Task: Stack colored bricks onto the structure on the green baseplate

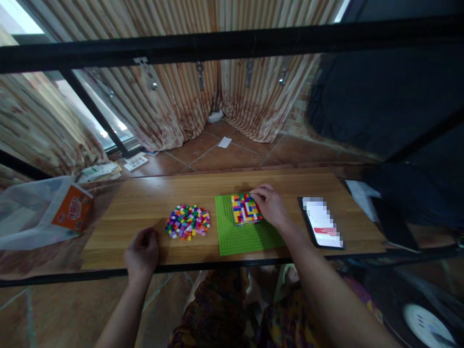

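Observation:
A square, many-coloured block of toy bricks (246,209) stands on a green studded baseplate (239,240). My right hand (268,203) reaches over its far right corner, thumb and fingers pinched together at the top edge. Whatever is between those fingertips is hidden. To the left of the baseplate lies a loose pile of small coloured bricks (187,221). Left of that pile, my left hand (143,249) rests at the table's near edge with its fingers curled in. I cannot make out whether it holds anything.
The wooden table (152,191) carries a phone (322,222) with a lit screen at the right. A clear plastic bin (39,212) with an orange label stands beyond the left end. A dark bar (232,46) crosses above, before striped curtains (174,106).

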Demonstrator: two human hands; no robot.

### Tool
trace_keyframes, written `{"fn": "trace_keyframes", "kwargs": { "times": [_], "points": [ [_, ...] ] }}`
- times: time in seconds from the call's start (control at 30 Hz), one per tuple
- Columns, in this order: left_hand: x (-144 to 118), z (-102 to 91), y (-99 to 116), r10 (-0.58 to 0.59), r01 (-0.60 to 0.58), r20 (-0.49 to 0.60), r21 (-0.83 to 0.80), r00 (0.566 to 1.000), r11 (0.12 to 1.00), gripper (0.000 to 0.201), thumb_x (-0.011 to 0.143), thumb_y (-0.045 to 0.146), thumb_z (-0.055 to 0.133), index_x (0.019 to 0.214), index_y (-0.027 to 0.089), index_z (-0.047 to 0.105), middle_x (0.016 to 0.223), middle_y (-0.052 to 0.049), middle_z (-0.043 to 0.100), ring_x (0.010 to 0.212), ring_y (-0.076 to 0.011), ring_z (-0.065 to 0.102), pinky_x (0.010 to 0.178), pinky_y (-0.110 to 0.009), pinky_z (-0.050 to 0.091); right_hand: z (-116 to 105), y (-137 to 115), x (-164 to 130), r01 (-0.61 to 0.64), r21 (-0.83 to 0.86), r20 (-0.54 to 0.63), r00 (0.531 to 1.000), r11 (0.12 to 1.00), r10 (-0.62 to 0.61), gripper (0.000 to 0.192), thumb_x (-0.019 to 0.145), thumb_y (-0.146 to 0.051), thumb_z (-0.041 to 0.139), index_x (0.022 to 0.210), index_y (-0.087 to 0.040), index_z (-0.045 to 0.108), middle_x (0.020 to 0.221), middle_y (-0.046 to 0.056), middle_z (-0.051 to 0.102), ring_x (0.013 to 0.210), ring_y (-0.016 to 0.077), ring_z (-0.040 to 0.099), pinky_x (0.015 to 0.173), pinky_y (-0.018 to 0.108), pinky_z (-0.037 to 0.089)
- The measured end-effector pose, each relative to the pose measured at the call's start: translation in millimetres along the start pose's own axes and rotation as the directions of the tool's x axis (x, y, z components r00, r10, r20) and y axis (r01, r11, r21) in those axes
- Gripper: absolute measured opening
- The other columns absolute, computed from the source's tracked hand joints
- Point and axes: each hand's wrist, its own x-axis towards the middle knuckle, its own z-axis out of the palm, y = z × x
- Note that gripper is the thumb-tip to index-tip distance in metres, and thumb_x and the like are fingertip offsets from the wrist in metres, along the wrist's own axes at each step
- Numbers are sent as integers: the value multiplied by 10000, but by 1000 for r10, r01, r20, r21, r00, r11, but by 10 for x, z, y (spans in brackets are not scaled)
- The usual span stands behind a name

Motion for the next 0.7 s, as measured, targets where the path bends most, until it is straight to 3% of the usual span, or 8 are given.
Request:
{"fn": "trace_keyframes", "kwargs": {
  "times": [0.4, 0.7],
  "points": [
    [-43, 66, -41, 117, -115, -15, 94, 993, 989, 301, 822, 359, 515, 950, 169, 710, 830, -76, 729, 732, -196, 667, 660, -272, 488, -100, -32, 62, 75, -46, 136, 988, 996, -68, 222, 898, -319, 534, 856, -228, 733, 949, 46, 652, 905, 182, 620, 865, 350, 482],
    [-54, 83, -32, 149, -147, -12, 105, 989, 984, 295, 833, 349, 497, 953, 168, 696, 871, -85, 723, 762, -203, 659, 673, -278, 475, -96, -37, 46, 35, -78, 164, 986, 996, -22, 236, 901, -337, 512, 875, -226, 719, 935, 46, 685, 900, 187, 627, 862, 354, 477]
  ]
}}
